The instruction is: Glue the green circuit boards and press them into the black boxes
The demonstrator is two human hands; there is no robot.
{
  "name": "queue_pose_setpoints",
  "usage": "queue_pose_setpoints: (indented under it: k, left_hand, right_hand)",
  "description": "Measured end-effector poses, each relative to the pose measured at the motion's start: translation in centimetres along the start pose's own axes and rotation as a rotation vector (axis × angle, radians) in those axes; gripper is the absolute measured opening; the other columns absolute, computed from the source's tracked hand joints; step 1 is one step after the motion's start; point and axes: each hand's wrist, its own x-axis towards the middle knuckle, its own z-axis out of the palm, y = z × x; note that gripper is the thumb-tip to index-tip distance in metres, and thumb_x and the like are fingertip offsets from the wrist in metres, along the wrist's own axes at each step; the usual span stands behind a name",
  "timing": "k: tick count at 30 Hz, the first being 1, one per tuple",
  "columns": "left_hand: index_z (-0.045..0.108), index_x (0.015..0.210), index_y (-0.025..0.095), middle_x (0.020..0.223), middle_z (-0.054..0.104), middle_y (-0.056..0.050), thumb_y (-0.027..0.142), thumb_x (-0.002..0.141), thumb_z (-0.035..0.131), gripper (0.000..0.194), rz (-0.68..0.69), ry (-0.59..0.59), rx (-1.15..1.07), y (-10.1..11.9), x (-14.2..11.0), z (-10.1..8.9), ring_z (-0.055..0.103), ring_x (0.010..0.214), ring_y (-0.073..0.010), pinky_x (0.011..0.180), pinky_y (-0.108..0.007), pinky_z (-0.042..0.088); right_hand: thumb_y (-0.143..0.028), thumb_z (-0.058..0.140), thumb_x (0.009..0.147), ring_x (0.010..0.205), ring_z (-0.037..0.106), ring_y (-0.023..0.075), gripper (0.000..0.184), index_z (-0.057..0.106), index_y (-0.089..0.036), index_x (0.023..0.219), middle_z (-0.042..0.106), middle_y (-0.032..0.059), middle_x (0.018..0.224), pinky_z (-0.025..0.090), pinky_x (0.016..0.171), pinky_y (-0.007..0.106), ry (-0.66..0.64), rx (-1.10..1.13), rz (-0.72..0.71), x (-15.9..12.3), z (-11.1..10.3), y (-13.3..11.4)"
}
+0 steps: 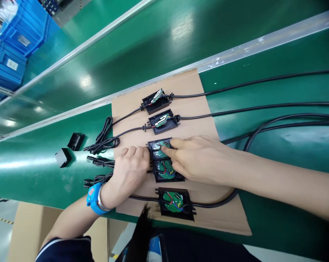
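Note:
Several open black plastic boxes with green circuit boards and black cables lie in a row on a brown cardboard sheet (197, 214). My left hand (128, 171), with a blue wrist strap (94, 199), is curled against the left side of the third box (159, 148). My right hand (199, 158) lies over the third and fourth box (165, 171), its fingertips pressing on the circuit board in the third box. The nearest box (175, 203) and the two far boxes (155, 101) (163, 122) are untouched.
Two small black covers (76, 141) (62, 157) sit on the green belt to the left. Coiled cable ends (104, 140) lie beside the cardboard. Long black cables (262, 107) run off to the right. Blue crates (16, 40) stand at far left. A metal rail (235, 51) borders the belt.

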Motion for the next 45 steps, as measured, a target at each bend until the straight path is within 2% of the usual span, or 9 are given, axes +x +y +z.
queue_pose_setpoints:
  k: [3, 9, 14, 18, 21, 26, 33, 37, 45]
  left_hand:
    - [0.063, 0.108, 0.013, 0.095, 0.068, -0.007, 0.010, 0.094, 0.049, 0.020, -0.061, 0.070, -0.228, -0.7, 0.1, -0.3, 0.061, 0.084, -0.0211, 0.072, -0.033, 0.051]
    - [0.064, 0.104, 0.014, 0.112, 0.066, -0.008, 0.011, 0.098, 0.043, 0.022, 0.237, 0.102, -0.534, -0.8, 1.1, 1.7, 0.060, 0.096, -0.0201, 0.089, -0.036, 0.048]
    - [0.064, 0.105, 0.012, 0.118, 0.066, -0.009, 0.006, 0.096, 0.041, 0.025, 0.247, 0.139, -0.591, -0.5, 0.9, 2.6, 0.061, 0.099, -0.0208, 0.090, -0.036, 0.047]
    - [0.063, 0.100, 0.012, 0.110, 0.067, -0.009, 0.006, 0.095, 0.043, 0.021, 0.234, 0.115, -0.604, -0.3, 0.9, 2.3, 0.061, 0.097, -0.0216, 0.090, -0.036, 0.048]
    - [0.061, 0.095, 0.014, 0.104, 0.067, -0.009, 0.006, 0.094, 0.043, 0.020, 0.254, 0.101, -0.613, -0.2, 1.0, 2.2, 0.061, 0.092, -0.0214, 0.087, -0.036, 0.049]
    - [0.060, 0.090, 0.014, 0.100, 0.066, -0.010, 0.004, 0.092, 0.042, 0.020, 0.245, 0.145, -0.585, -0.1, 1.0, 2.4, 0.060, 0.086, -0.0212, 0.083, -0.035, 0.050]
    - [0.057, 0.121, 0.013, 0.091, 0.062, -0.006, 0.005, 0.091, 0.043, 0.034, 0.207, 0.172, -0.561, 0.8, 1.1, 2.0, 0.057, 0.080, -0.0198, 0.077, -0.034, 0.048]
    - [0.065, 0.102, 0.011, 0.082, 0.057, -0.006, 0.007, 0.091, 0.042, 0.025, 0.179, 0.159, -0.490, 1.6, 1.5, 1.7, 0.056, 0.075, -0.0208, 0.070, -0.035, 0.045]
    - [0.056, 0.127, 0.008, 0.097, 0.063, -0.008, 0.005, 0.092, 0.041, 0.038, 0.167, 0.174, -0.430, 1.5, 0.9, 2.3, 0.059, 0.085, -0.0199, 0.076, -0.034, 0.046]
  right_hand:
    - [-0.021, 0.053, 0.086, 0.071, 0.064, 0.0195, 0.030, 0.071, -0.018, 0.109, 0.071, 0.0079, 0.093, 0.035, 0.059, 0.030, 0.028, 0.042, -0.023, -0.2, 0.0, 0.6]
    - [-0.018, 0.055, 0.081, 0.067, 0.064, 0.0184, 0.048, 0.054, -0.015, 0.129, 0.071, 0.0033, 0.082, 0.039, 0.058, 0.027, -0.013, 0.224, 0.000, -1.2, -1.3, 1.9]
    - [-0.023, 0.053, 0.085, 0.058, 0.056, 0.0132, 0.008, 0.059, -0.019, 0.081, 0.063, -0.0002, 0.068, 0.035, 0.057, 0.025, -0.099, 0.267, 0.126, -1.6, -2.2, 2.5]
    - [-0.028, 0.048, 0.092, 0.047, 0.041, 0.0099, 0.028, 0.050, -0.020, 0.066, 0.049, -0.0043, 0.052, 0.028, 0.048, 0.024, -0.207, 0.413, 0.105, -1.4, -2.0, 2.8]
    - [-0.023, 0.048, 0.093, 0.055, 0.048, 0.0100, 0.018, 0.054, -0.019, 0.077, 0.055, -0.0027, 0.063, 0.036, 0.053, 0.022, -0.011, 0.470, -0.009, -1.4, -0.7, 2.8]
    - [-0.014, 0.044, 0.095, 0.067, 0.051, 0.0136, 0.020, 0.054, -0.017, 0.079, 0.057, 0.0038, 0.074, 0.041, 0.061, 0.025, 0.398, 0.113, -0.153, -2.0, 1.7, 2.9]
    - [-0.007, 0.043, 0.090, 0.066, 0.049, 0.0145, 0.024, 0.055, -0.017, 0.072, 0.056, 0.0037, 0.072, 0.034, 0.055, 0.027, 0.245, -0.153, -0.133, -2.0, 0.9, 2.5]
    - [-0.002, 0.043, 0.086, 0.064, 0.047, 0.0176, 0.024, 0.057, -0.017, 0.073, 0.055, 0.0059, 0.071, 0.024, 0.050, 0.031, 0.168, -0.324, -0.166, -1.3, 0.3, 1.1]
    - [-0.013, 0.048, 0.094, 0.083, 0.050, 0.0208, 0.023, 0.070, -0.012, 0.100, 0.062, 0.0104, 0.090, 0.038, 0.073, 0.033, 0.363, -0.137, -0.188, -2.2, 2.3, 3.2]
